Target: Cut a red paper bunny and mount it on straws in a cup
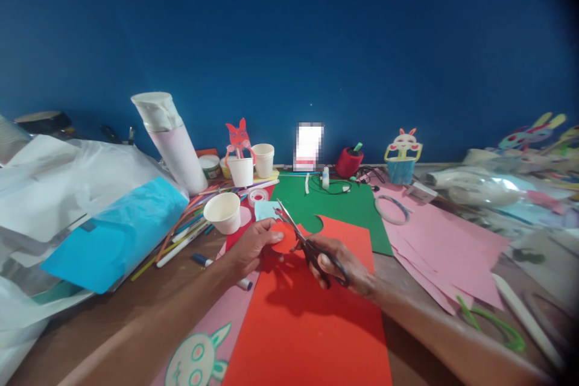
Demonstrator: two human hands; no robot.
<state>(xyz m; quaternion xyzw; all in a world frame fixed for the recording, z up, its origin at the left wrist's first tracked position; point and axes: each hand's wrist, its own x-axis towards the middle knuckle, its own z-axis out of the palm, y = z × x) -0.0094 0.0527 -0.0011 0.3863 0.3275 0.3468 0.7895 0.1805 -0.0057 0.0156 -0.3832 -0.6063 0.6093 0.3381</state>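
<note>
My left hand (256, 245) pinches a small piece of orange-red paper (286, 237) between thumb and fingers. Black-handled scissors (312, 248) are in my right hand (337, 262), fingers through the handles. Their blades are spread apart and point up and left, at the edge of the small piece. Beneath both hands lies a large orange-red sheet (316, 332) with a curved notch cut in its far edge. A pale blue paper scrap (266, 210) rests just beyond the blades.
White paper cups (222, 213), markers (184, 238) and a tilted white roll (174, 145) stand or lie at left. A green sheet (344, 202) is behind, with a small glue bottle (325, 178). Pink sheets (446, 247) and a blue cup (400, 170) sit at right.
</note>
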